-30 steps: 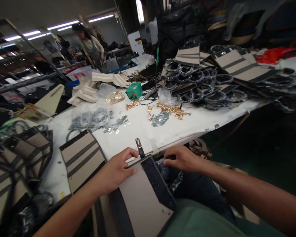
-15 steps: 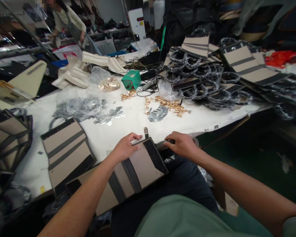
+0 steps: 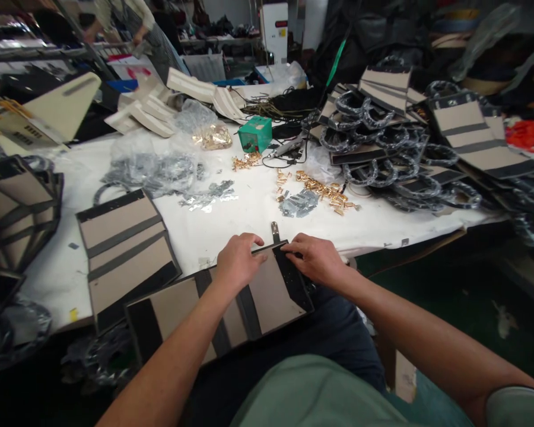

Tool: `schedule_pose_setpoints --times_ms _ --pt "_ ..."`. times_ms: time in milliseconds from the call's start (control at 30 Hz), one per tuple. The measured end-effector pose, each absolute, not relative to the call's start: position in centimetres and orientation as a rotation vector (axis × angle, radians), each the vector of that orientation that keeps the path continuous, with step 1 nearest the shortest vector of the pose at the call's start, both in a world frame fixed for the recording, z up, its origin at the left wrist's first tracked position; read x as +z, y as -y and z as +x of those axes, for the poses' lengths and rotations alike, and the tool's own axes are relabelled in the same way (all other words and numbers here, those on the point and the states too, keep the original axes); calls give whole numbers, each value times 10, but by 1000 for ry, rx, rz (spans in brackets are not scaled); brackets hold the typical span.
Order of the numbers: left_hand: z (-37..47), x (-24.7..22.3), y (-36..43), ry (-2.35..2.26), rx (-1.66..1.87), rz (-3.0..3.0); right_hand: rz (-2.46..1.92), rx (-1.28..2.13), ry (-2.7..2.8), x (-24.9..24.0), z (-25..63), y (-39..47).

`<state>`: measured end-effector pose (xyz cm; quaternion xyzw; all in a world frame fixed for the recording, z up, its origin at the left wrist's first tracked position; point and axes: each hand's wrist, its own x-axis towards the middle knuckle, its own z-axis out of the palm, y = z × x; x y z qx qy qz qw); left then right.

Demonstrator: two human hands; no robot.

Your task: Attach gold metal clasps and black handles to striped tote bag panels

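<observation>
A beige bag panel point(image 3: 269, 296) with dark cross strips and black ends lies tilted over my lap and the table's front edge. My left hand point(image 3: 240, 261) grips its upper edge, thumb on the beige face and fingers curled. At the black end strip, my right hand point(image 3: 315, 258) has its fingertips pinched on the panel's top corner; anything small under them is hidden. A strap tab with a metal fitting point(image 3: 275, 230) sticks up from the edge between both hands. A second bag panel point(image 3: 124, 249) with a plastic-wrapped handle lies to the left.
Gold metal fittings point(image 3: 323, 188) and flat grey metal plates point(image 3: 299, 203) lie ahead on the white table. Behind them stand a green box point(image 3: 255, 134) and a corded tool point(image 3: 287, 147). Stacked bag panels with wrapped handles point(image 3: 382, 139) fill the right. A person point(image 3: 137, 29) stands far left.
My right hand has moved from a dark part beside the panel onto its black end strip. My left hand stays on the upper edge. The camera view has shifted slightly.
</observation>
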<state>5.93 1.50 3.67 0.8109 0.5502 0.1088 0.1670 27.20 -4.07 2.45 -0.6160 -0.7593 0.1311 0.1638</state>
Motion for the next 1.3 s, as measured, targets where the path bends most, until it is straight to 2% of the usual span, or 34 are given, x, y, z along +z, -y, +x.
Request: schedule_pose_setpoints --times_ms 200,633,900,1300 --pt "62 4 36 -1363 591 2696 -1823 398 2087 26 272 32" --pt "61 -2 39 -1368 525 2675 -1854 222 2290 30 265 42" --pt "61 -7 38 -1347 561 2654 -1937 207 2196 23 264 45" --pt "60 -8 36 -1333 573 2622 -1916 293 2370 30 265 43"
